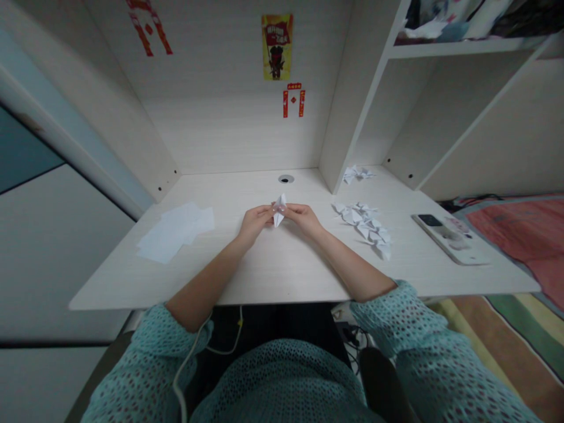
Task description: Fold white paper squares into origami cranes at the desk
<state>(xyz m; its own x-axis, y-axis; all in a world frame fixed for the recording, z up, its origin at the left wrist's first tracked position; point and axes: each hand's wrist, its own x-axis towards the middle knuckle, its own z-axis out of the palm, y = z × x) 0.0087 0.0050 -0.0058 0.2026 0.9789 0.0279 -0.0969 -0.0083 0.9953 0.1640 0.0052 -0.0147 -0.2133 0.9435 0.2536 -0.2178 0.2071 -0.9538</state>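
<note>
My left hand [258, 223] and right hand [305, 218] both pinching folded paper piece [278, 220]. Decent heap of folded paper shapes [365, 224] looks done, right side; flat white sheets [176, 231] left unfolded.

One folded white paper piece [278, 218]; two heaps of folded pieces [363, 223]; one white rectangular phone [453, 242] — two red gate-shaped stickers [285, 104].

The left grip [256, 222] and right grip [305, 220] cover the middle of the folded paper [278, 220]. Right of them, paper pieces [363, 222] overlap too much to count. High above the grips, the poster [277, 47] has lettering too blurred to read; far upper left, a red decoration [143, 32] is cut off, as is the cable [178, 385] below.
</note>
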